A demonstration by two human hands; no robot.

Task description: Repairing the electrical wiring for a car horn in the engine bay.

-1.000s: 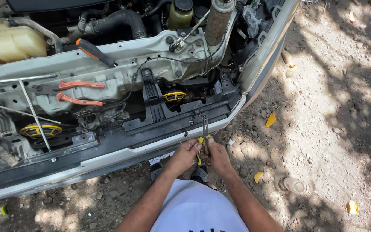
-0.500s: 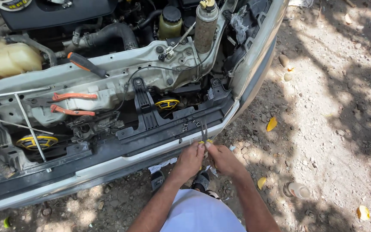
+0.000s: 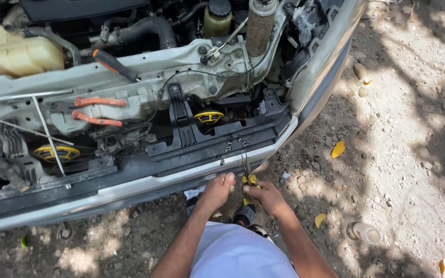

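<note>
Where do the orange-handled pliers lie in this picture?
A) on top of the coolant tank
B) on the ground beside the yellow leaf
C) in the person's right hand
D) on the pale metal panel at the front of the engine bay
D: the orange-handled pliers rest on the pale metal panel, far from both hands.

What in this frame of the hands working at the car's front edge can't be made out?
Head view only:
- Tips of the yellow-handled pliers: too small to tell what they pinch at the bumper edge.
- Right hand: its fingers cover most of the handles.
- Left hand: palm side hidden, contact with the pliers unclear.
- Person's feet: blocked by the white shirt.
- Pale coolant tank: cut off by the left edge.
</note>
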